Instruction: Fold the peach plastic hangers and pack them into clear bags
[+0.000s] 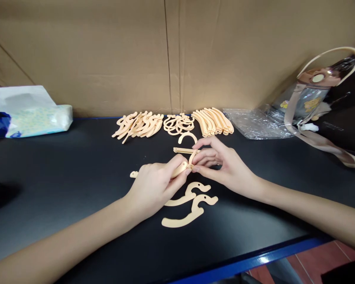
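Note:
My left hand (155, 185) is closed on a long flat pale wooden piece (179, 169) above the black table (77, 185). My right hand (221, 163) pinches a small curved wooden piece (192, 157) against the end of that long piece. Two curved, horse-shaped wooden pieces (192, 205) lie flat just below my hands. A short straight strip (185, 150) and a small arch piece (187, 137) lie just beyond my fingers.
Along the cardboard wall sit three piles: curved pieces (139, 125), rings (178, 123) and stacked curved strips (214, 120). A clear plastic bag (256, 124) and a strapped bottle (310, 94) are at right. A tissue pack (37, 120) lies at far left. A blue table edge (269, 256) runs along the front.

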`<state>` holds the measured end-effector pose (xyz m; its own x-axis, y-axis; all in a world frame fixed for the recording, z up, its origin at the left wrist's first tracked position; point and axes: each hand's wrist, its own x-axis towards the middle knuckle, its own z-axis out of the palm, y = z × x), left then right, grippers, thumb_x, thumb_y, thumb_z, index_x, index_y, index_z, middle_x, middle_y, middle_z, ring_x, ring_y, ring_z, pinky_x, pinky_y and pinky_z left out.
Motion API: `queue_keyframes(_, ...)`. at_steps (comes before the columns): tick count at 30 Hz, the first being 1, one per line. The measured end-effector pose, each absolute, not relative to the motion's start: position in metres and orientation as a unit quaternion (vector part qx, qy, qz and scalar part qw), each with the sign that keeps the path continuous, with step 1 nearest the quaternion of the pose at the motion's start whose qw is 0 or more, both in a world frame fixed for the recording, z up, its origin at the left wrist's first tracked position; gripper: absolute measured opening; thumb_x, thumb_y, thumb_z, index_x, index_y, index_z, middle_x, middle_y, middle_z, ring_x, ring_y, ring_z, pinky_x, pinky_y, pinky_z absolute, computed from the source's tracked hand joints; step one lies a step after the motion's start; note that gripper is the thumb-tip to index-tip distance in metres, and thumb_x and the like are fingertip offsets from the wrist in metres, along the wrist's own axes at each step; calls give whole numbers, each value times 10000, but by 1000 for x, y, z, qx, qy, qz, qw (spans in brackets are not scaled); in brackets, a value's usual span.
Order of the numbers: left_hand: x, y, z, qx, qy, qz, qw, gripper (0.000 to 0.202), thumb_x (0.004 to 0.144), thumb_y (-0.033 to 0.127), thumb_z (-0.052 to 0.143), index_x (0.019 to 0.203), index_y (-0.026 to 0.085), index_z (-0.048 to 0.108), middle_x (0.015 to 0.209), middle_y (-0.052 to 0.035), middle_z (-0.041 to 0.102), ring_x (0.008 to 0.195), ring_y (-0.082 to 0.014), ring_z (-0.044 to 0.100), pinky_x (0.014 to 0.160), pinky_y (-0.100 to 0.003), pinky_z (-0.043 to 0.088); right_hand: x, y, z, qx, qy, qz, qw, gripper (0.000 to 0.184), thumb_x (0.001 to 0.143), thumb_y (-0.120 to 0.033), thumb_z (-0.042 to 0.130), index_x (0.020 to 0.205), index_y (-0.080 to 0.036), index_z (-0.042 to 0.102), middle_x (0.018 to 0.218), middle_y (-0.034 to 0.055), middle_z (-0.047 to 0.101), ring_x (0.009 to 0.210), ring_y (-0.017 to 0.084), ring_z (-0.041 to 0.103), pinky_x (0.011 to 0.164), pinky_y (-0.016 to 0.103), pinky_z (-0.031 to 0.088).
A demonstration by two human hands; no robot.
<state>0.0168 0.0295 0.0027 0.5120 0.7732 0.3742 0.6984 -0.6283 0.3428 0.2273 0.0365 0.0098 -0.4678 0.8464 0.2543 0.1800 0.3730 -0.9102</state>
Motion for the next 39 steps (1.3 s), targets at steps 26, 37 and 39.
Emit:
queue_keyframes(26, 11, 28, 4, 903, 376, 192, -83, 353, 1029, 320, 387, 699, 202, 424, 514, 60, 478, 397, -102, 428, 434, -213, 195, 228, 44, 2, -373, -661, 521, 390, 149, 785, -234, 751, 919, -187, 708, 842, -3, 724, 792, 140, 702, 762, 290, 574)
queue_keyframes(37, 12, 32, 3, 915, 353, 181, -66, 390, 1064, 337, 274, 753, 196, 462, 539, 49, 545, 442, -108, 516, 461, -218, 288, 226, 44, 4, -381, -665, 533, 358, 172, 727, -254, 798, 855, -170, 721, 756, -8, 706, 724, 126, 678, 718, 274, 583)
queue_keyframes(39, 12, 32, 3, 913, 365, 172, -56, 382, 1063, 337, 275, 765, 197, 468, 547, 44, 557, 449, -115, 525, 463, -223, 290, 226, 43, 4, -379, -674, 527, 352, 157, 733, -262, 797, 842, -173, 726, 751, -10, 694, 711, 121, 672, 667, 248, 578)
